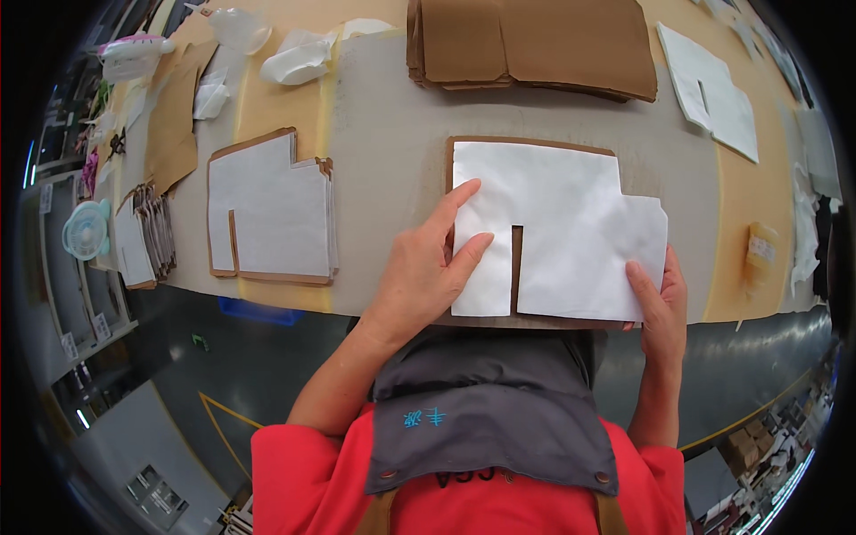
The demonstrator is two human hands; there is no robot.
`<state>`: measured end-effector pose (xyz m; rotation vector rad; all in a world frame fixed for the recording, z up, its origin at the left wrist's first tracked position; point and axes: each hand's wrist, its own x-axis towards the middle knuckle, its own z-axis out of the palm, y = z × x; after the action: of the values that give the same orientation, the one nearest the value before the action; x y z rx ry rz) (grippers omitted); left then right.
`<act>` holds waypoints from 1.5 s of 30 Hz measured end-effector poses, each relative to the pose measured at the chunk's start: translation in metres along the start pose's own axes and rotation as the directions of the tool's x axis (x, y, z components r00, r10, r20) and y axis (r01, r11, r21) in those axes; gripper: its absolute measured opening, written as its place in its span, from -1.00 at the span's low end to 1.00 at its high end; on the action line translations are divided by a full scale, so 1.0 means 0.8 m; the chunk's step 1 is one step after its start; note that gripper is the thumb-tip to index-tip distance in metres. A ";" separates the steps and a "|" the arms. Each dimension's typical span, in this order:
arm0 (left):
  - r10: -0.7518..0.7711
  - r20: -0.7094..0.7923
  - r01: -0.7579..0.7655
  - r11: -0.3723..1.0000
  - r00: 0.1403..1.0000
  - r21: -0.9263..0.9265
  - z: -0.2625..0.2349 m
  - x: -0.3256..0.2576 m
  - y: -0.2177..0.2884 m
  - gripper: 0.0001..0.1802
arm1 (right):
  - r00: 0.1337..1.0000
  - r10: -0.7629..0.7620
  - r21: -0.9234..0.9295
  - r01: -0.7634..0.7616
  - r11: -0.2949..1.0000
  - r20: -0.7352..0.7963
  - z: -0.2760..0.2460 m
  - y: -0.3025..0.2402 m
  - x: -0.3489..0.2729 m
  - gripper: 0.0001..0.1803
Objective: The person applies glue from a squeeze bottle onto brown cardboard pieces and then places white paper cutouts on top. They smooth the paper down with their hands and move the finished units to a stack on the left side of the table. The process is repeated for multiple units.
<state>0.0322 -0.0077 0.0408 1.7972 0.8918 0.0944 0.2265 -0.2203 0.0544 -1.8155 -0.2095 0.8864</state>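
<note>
In front of me at the table's near edge lies a white cut sheet [571, 178] with a narrow slot and a stepped corner. Brown material [535, 141] of similar outline shows along its top edge and through the slot. My left hand [428, 267] rests at the sheet's left side, its thumb and index finger stretched apart on the white surface. At the lower right corner my right hand [662, 299] pinches the sheet, thumb on top and fingers around the edge, partly hidden beneath. To the left lies a stack of similar white-faced pieces [276, 214] with brown edges.
A thick stack of brown sheets [544, 40] lies at the far side. Another white cut piece [709, 94] is at the far right, above a yellowish packet [760, 254]. Clear plastic bags, a brown sheet [174, 125] and a small fan [86, 230] are to the left.
</note>
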 end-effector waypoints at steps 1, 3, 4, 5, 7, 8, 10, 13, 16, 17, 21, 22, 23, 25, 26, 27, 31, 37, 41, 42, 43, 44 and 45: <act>0.013 -0.008 -0.013 1.000 1.000 0.021 -0.001 -0.001 0.001 -0.39 | 1.000 0.001 0.003 -0.001 1.000 0.008 -0.001 0.001 0.000 -0.55; -0.001 -0.013 0.001 1.000 1.000 0.018 -0.003 -0.003 0.004 -0.38 | 1.000 0.004 0.010 -0.005 1.000 0.025 -0.002 0.004 0.001 -0.54; -0.009 -0.016 0.009 1.000 1.000 0.018 -0.003 -0.004 0.005 -0.37 | 1.000 0.002 0.003 -0.002 1.000 0.021 -0.002 0.005 0.001 -0.54; 0.008 -0.028 -0.007 0.999 1.000 0.031 -0.004 -0.004 0.007 -0.37 | 1.000 0.000 -0.004 0.000 1.000 0.018 -0.003 0.005 0.002 -0.54; 0.030 -0.042 -0.027 0.998 0.999 0.057 -0.004 -0.005 0.007 -0.36 | 1.000 0.001 -0.011 -0.001 1.000 0.015 -0.002 0.008 0.001 -0.54; 0.044 -0.042 -0.041 0.997 0.998 0.062 -0.005 -0.005 0.006 -0.35 | 1.000 -0.003 -0.010 0.003 1.000 0.015 -0.002 0.007 0.001 -0.54; 0.066 -0.038 -0.063 0.996 0.997 0.070 -0.006 -0.006 0.004 -0.33 | 1.000 -0.002 -0.019 0.003 1.000 0.013 -0.002 0.007 0.001 -0.54; 0.042 0.011 -0.042 0.997 0.999 0.064 -0.011 -0.007 0.006 -0.33 | 1.000 -0.005 -0.031 0.006 1.000 0.011 -0.002 0.008 0.002 -0.54; 0.074 -0.031 -0.071 0.991 0.997 0.112 -0.009 -0.009 0.003 -0.30 | 1.000 -0.018 -0.018 0.018 1.000 0.014 -0.001 0.009 0.002 -0.56; 0.086 -0.037 -0.080 0.987 0.996 0.136 -0.008 -0.010 0.002 -0.30 | 1.000 -0.022 -0.020 0.022 1.000 0.010 0.000 0.009 0.001 -0.56; 0.125 -0.054 -0.110 0.970 0.991 0.217 -0.005 -0.008 -0.001 -0.29 | 0.999 -0.030 -0.017 0.030 0.999 0.012 -0.002 0.013 0.002 -0.58; 0.128 -0.058 -0.111 0.966 0.990 0.235 -0.005 -0.008 -0.001 -0.29 | 0.999 -0.031 -0.019 0.031 0.999 0.010 -0.002 0.013 0.002 -0.59; 0.135 -0.058 -0.117 0.963 0.989 0.244 -0.005 -0.008 0.000 -0.28 | 0.999 -0.032 -0.021 0.032 0.999 0.008 -0.002 0.012 0.002 -0.59; 0.147 -0.059 -0.127 0.958 0.987 0.259 -0.005 -0.008 -0.001 -0.28 | 0.999 -0.033 -0.029 0.034 0.999 0.005 -0.001 0.012 0.002 -0.59; 0.152 -0.063 -0.129 0.954 0.986 0.270 -0.005 -0.009 -0.001 -0.28 | 0.999 -0.034 -0.032 0.034 0.999 0.004 -0.001 0.012 0.002 -0.59; 0.158 -0.066 -0.134 0.950 0.985 0.282 -0.004 -0.009 -0.002 -0.27 | 0.999 -0.034 -0.035 0.034 0.999 0.002 -0.001 0.013 0.002 -0.60; 0.155 -0.051 -0.134 0.950 0.987 0.283 -0.004 -0.009 0.000 -0.31 | 0.999 -0.043 -0.062 0.042 0.997 -0.013 0.001 0.013 0.000 -0.58; 0.156 -0.051 -0.121 0.900 0.986 0.419 -0.006 -0.014 0.004 -0.38 | 0.967 -0.253 -0.195 0.241 0.951 -0.040 0.004 0.022 0.000 -0.60; 0.225 -0.125 -0.148 0.883 0.966 0.446 -0.005 -0.016 0.003 -0.49 | 0.965 -0.257 -0.306 0.230 0.924 -0.048 0.000 0.023 -0.005 -0.62; 0.240 -0.150 -0.153 0.886 0.959 0.438 -0.005 -0.015 0.009 -0.50 | 0.957 -0.285 -0.345 0.251 0.904 -0.052 -0.003 0.023 -0.003 -0.62; 0.256 -0.174 -0.160 0.889 0.951 0.430 -0.005 -0.013 0.014 -0.52 | 0.954 -0.295 -0.356 0.256 0.899 -0.059 -0.005 0.023 -0.004 -0.61; 0.309 -0.152 -0.218 0.875 0.939 0.432 -0.004 -0.012 0.017 -0.52 | 0.950 -0.305 -0.368 0.260 0.893 -0.069 -0.004 0.023 -0.006 -0.59; 0.363 -0.135 -0.275 0.859 0.922 0.432 -0.004 -0.010 0.018 -0.52 | 0.945 -0.319 -0.380 0.269 0.885 -0.075 -0.004 0.025 -0.006 -0.58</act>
<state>0.0329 -0.0124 0.0570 2.3561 0.7885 0.3434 0.2198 -0.2337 0.0399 -2.1075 -0.5813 0.5266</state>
